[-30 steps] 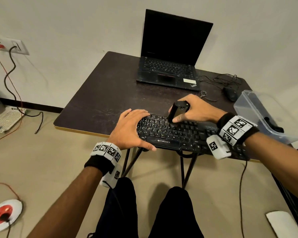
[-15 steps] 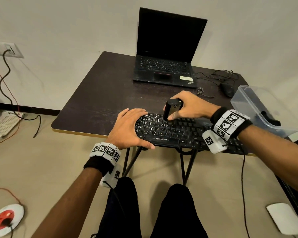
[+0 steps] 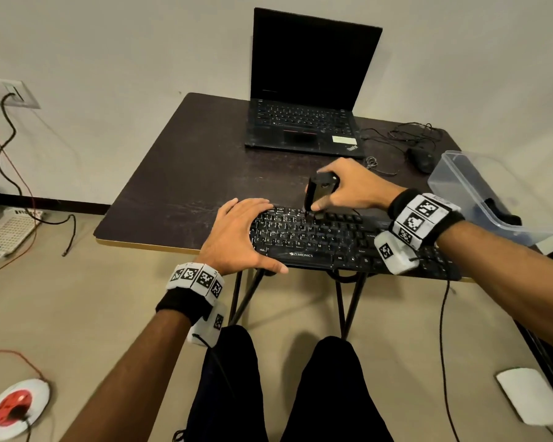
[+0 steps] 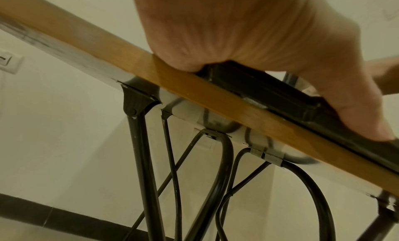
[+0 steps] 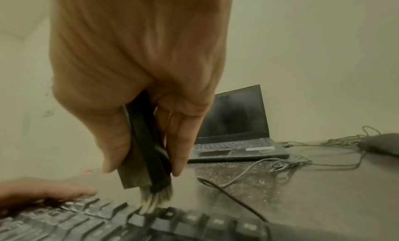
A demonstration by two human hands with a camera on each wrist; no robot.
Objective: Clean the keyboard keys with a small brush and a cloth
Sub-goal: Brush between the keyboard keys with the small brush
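A black keyboard [image 3: 342, 240] lies along the near edge of the dark table [image 3: 186, 173]. My left hand [image 3: 237, 234] lies flat over the keyboard's left end, fingers spread, thumb along its front edge [image 4: 323, 98]. My right hand [image 3: 342, 186] grips a small black brush [image 3: 316, 193] upright, thumb on one side and fingers on the other. In the right wrist view the brush [image 5: 146, 150] points down and its pale bristles [image 5: 153, 202] touch the top key row of the keyboard [image 5: 108, 224]. No cloth shows in any view.
An open black laptop [image 3: 304, 90] stands at the back of the table. A black mouse [image 3: 423, 159] with tangled cables lies to its right. A clear plastic tub [image 3: 479, 196] sits at the right edge. The keyboard's cable hangs to the floor.
My right hand has carried the brush back toward the top key row, slightly left along the keyboard. The left hand stays on the keyboard's left end.
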